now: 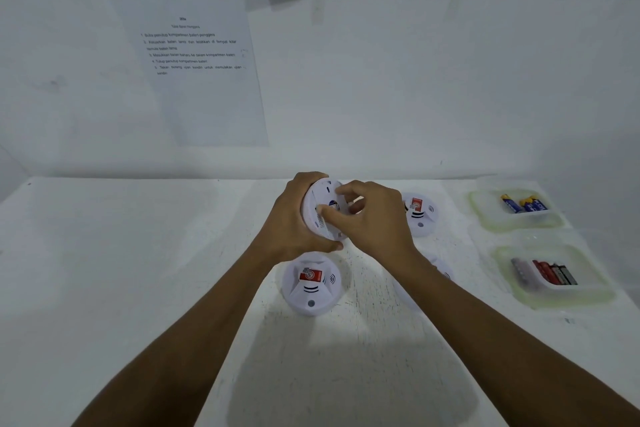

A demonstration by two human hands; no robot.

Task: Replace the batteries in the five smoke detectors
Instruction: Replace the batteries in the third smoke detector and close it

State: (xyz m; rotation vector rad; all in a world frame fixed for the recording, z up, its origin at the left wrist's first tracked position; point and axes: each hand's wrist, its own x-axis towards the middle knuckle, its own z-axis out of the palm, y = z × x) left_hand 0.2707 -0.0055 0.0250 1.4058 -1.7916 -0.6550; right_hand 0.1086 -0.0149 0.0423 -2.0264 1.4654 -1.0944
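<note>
My left hand (294,218) grips a white smoke detector (320,194) lifted off the table and tilted, its back toward me. My right hand (374,218) has its thumb and fingers curled against that back, at the battery compartment; whether it pinches a battery I cannot tell. A second detector (311,284) with a red label lies face up below my left hand. A third detector (420,215) lies to the right of my right hand. Another detector (443,270) is mostly hidden under my right forearm.
Two clear plastic tubs stand at the table's right edge: the far tub (485,215) holds blue and yellow batteries (524,204), the near tub (512,291) holds red and dark batteries (550,274). Printed sheets (197,62) hang on the white wall behind.
</note>
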